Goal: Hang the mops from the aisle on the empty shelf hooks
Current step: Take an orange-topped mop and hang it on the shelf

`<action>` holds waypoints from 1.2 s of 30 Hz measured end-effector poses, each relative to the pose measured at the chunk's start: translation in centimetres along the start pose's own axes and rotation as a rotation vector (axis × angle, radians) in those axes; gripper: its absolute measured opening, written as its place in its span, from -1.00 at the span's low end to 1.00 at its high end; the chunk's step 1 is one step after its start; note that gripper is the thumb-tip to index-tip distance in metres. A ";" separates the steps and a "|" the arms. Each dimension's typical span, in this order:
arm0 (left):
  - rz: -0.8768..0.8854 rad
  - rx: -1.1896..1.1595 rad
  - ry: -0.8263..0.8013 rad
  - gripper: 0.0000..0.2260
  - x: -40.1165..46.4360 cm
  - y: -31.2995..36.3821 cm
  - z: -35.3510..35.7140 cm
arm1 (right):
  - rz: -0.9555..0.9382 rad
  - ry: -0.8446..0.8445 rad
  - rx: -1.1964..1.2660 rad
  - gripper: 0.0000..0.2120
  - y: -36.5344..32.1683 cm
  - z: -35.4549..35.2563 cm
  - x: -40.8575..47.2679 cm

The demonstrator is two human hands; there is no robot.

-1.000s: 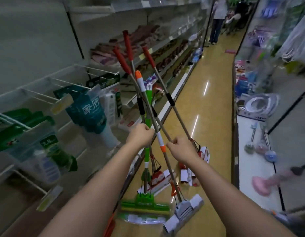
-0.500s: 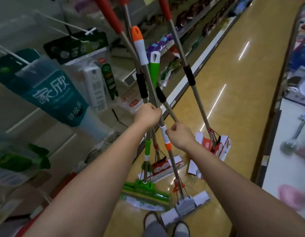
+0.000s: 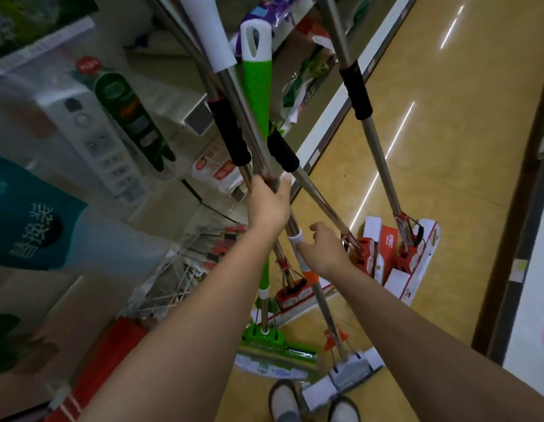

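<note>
Several mops stand bunched on the aisle floor, their metal poles crossing in front of me. My left hand (image 3: 269, 205) grips the bundle of poles just below two black foam sleeves (image 3: 231, 132). The green mop (image 3: 256, 80) has its green head (image 3: 264, 339) on the floor. My right hand (image 3: 324, 251) curls its fingers round the white-and-orange mop pole (image 3: 310, 277) with the thumb lifted; that mop's grey head (image 3: 351, 373) rests by my shoes. Red-packaged mop heads (image 3: 383, 251) lie farther out. The handle tops are out of frame.
Shelving on the left carries hanging packs: a power strip (image 3: 112, 141) and a teal bag (image 3: 30, 214). Wire hooks (image 3: 179, 284) jut out low on the shelf. The yellow aisle floor (image 3: 447, 147) runs ahead, with another shelf edge (image 3: 520, 269) at right. My shoes (image 3: 284, 400) are at the bottom.
The view has tilted down and closer to the poles, so the handle tops left the frame. My right hand has slid lower and lifted its thumb. My left hand keeps its grip.
</note>
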State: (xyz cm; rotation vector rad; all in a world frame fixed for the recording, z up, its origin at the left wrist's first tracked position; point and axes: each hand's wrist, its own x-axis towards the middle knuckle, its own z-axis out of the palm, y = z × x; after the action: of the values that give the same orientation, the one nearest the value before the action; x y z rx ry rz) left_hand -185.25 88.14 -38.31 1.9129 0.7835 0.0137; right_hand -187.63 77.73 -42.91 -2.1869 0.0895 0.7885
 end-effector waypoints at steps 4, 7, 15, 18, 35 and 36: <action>0.052 -0.042 0.026 -0.75 -0.6 -1.3 0.5 | -0.027 -0.030 0.048 -0.42 0.9 1.0 0.5; 0.097 -0.061 0.023 -0.79 -2.1 -2.1 0.5 | -0.096 -0.051 0.110 -0.52 1.2 1.5 -0.3; 0.038 -0.140 -0.146 -0.78 -7.4 -2.2 -0.1 | -0.183 0.010 0.016 -0.79 3.4 1.7 -4.9; 0.084 -0.125 -0.137 -0.83 -10.0 -2.1 -0.7 | -0.207 -0.053 -0.084 -0.78 4.1 0.9 -7.3; 0.351 0.039 0.359 -0.67 -31.2 4.3 -19.8 | -1.008 -0.157 -0.548 -0.54 -7.9 -1.1 -29.2; 0.355 0.059 0.402 -0.64 -32.8 4.5 -21.9 | -1.069 -0.168 -0.567 -0.57 -9.4 -0.4 -31.0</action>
State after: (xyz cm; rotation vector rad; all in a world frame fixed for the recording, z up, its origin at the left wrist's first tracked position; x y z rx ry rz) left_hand -216.28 87.54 -13.51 2.1138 0.6977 0.6150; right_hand -209.46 78.08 -18.98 -2.1896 -1.4080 0.3623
